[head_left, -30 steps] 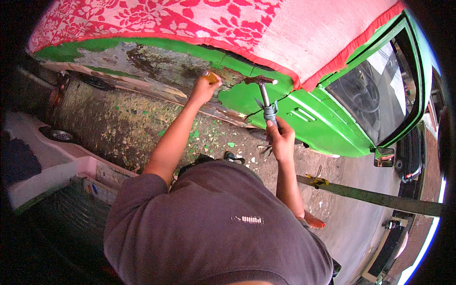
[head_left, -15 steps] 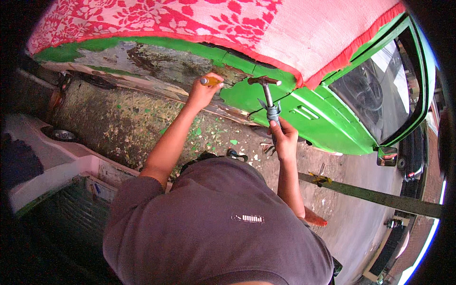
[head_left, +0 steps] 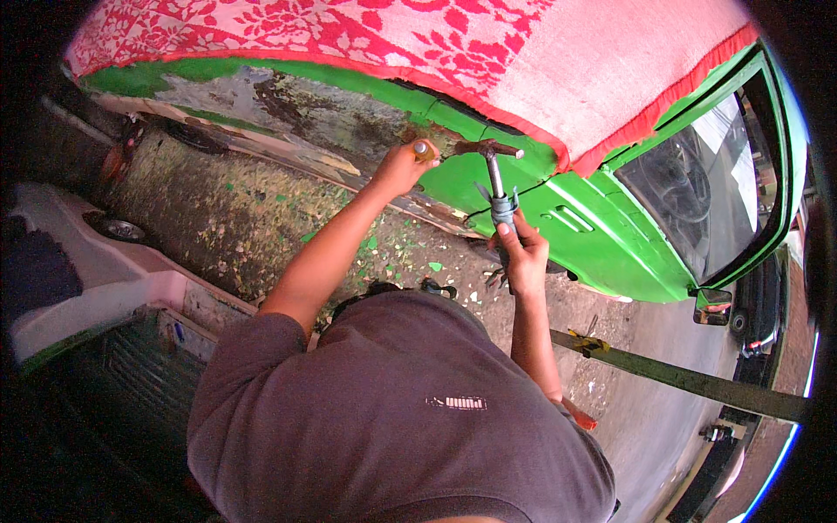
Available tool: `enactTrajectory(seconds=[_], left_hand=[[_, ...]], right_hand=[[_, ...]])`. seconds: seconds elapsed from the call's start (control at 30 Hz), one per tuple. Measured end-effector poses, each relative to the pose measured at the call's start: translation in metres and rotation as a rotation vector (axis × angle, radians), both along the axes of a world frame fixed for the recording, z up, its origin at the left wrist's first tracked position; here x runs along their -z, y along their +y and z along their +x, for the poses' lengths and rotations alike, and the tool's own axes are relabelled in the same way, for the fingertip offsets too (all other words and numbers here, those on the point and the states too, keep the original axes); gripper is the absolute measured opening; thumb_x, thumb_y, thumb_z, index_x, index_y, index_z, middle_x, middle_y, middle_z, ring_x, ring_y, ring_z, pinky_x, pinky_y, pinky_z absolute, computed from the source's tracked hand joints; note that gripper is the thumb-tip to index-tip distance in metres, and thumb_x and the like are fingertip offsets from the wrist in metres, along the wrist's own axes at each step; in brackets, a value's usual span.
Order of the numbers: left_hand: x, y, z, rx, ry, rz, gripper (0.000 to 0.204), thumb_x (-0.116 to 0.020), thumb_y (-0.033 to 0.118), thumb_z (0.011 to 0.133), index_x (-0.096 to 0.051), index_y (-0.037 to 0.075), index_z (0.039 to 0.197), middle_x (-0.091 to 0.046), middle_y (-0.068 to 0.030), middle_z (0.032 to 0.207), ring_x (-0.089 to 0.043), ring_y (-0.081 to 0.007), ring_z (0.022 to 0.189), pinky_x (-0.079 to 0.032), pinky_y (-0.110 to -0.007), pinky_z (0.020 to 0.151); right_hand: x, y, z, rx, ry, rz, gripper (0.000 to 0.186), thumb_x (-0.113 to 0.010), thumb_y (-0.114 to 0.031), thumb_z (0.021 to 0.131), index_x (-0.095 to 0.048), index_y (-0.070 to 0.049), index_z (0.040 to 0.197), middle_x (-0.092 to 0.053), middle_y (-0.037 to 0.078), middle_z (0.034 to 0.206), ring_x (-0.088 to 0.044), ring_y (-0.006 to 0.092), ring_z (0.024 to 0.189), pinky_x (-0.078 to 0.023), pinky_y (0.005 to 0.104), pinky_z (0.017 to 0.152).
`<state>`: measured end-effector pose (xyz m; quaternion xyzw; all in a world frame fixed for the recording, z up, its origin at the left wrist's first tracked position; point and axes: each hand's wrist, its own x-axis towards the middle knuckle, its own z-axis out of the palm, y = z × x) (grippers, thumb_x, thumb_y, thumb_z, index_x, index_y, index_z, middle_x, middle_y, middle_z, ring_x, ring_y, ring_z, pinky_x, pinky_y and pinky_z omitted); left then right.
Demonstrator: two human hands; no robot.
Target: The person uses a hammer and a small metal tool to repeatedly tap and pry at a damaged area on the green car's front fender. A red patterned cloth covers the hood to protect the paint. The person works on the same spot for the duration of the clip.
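Note:
My left hand (head_left: 402, 166) grips a yellow-handled tool (head_left: 426, 150), end-on to me, against the scraped, rusty patch (head_left: 305, 105) on the green vehicle's side. My right hand (head_left: 523, 261) is closed round a hammer (head_left: 496, 179) whose handle is wrapped in grey strips. The hammer's metal head is just right of the yellow handle, over the edge of the green paint. A pink and red floral blanket (head_left: 366, 35) covers the upper body of the green vehicle (head_left: 610, 244), above both hands.
Flakes of paint lie on the concrete ground (head_left: 200, 218). A second, pale vehicle body (head_left: 87, 279) with an open bed is at the left behind me. A long metal bar (head_left: 689, 375) crosses at the right. A side mirror (head_left: 711, 305) juts from the door, with a dark vehicle (head_left: 756, 296) beyond.
My left hand and its tool have shifted right, closer to the hammer head. The yellow handle now points more toward the camera. The hammer has moved slightly right with my right hand.

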<state>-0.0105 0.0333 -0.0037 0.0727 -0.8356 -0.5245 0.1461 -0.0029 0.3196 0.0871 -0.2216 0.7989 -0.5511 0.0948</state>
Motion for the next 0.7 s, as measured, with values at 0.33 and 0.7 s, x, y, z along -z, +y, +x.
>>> enactTrajectory(seconds=[0.33,0.7], left_hand=[[-0.023,0.002,-0.022,0.052,-0.124,-0.23,0.03,-0.075,0.029,0.084,-0.069,0.01,0.107,-0.073,-0.0134,0.093,-0.071,-0.0278,0.088,-0.054,-0.039,0.079],[0.001,0.003,-0.036,0.028,-0.075,-0.171,0.029,-0.075,0.026,0.084,-0.07,0.01,0.107,-0.074,-0.0114,0.094,-0.072,-0.0258,0.09,-0.054,-0.04,0.079]], right_hand=[[-0.034,-0.03,0.006,0.051,0.095,0.0,0.035,-0.064,-0.024,0.096,-0.066,0.005,0.115,-0.066,0.004,0.076,-0.057,0.0096,0.068,-0.045,0.0277,0.062],[-0.052,-0.027,0.008,0.1,0.234,0.11,0.031,-0.065,-0.022,0.094,-0.065,0.003,0.112,-0.062,0.015,0.07,-0.059,0.0223,0.062,-0.047,0.0362,0.06]])
